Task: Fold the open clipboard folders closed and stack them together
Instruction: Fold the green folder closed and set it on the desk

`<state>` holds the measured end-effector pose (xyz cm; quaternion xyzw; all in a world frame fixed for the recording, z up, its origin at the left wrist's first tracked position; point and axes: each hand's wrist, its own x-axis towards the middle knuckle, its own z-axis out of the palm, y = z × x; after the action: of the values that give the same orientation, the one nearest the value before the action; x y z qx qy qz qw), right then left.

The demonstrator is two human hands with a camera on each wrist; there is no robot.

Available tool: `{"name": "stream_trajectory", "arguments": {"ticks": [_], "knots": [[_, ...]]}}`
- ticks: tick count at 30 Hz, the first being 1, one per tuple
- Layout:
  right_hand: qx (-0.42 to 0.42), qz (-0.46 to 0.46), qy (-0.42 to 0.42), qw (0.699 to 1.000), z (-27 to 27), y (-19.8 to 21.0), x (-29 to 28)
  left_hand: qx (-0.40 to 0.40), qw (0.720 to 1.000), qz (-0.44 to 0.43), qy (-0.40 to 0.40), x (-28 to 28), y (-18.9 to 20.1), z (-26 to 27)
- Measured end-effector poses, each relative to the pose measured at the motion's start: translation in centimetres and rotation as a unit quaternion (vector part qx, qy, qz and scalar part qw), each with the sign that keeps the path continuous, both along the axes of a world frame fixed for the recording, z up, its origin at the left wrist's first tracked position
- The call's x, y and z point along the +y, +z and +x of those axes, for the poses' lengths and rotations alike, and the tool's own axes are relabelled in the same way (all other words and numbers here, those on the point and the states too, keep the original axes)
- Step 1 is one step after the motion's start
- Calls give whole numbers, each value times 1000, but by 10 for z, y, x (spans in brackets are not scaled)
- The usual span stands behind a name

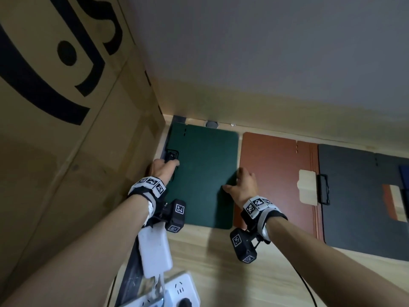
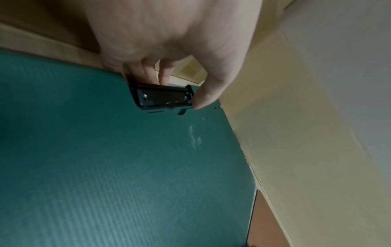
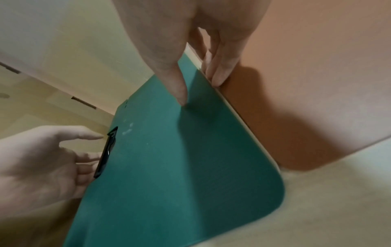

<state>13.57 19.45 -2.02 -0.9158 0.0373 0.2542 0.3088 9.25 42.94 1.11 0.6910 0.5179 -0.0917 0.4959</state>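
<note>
A closed dark green clipboard folder [image 1: 205, 173] lies on the wooden table [image 1: 221, 262] beside the cardboard box. My left hand [image 1: 164, 168] grips its left edge at the black clip [image 2: 162, 98], thumb on one side and fingers behind. My right hand [image 1: 236, 180] pinches the folder's right edge [image 3: 211, 86], with the thumb on the cover and the fingers at the rim. To the right, a brown folder [image 1: 272, 173] lies open and flat. A dark grey folder [image 1: 358, 196] with a black clip lies open beyond it.
A tall cardboard box [image 1: 66, 107] walls off the left side. A white adapter [image 1: 155, 251] and a power strip [image 1: 177, 291] sit near the front left. A black cable [image 1: 307, 289] runs along the near table. A wall closes the back.
</note>
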Motion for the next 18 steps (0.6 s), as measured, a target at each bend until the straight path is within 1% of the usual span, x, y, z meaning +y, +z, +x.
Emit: {"name": "stream_trajectory", "arguments": {"ticks": [3, 6, 10, 14, 18], "knots": [[12, 21, -17, 1000, 2, -3, 1, -13, 999, -23, 29, 4, -3, 3], [19, 42, -26, 999, 2, -5, 0, -24, 999, -34, 30, 2, 0, 4], [23, 83, -22, 996, 0, -3, -2, -37, 999, 16, 14, -5, 13, 1], [21, 73, -2, 997, 2, 4, -15, -51, 997, 59, 11, -5, 32, -5], [53, 173, -28, 983, 4, 28, -36, -71, 994, 79, 7, -7, 60, -8]]}}
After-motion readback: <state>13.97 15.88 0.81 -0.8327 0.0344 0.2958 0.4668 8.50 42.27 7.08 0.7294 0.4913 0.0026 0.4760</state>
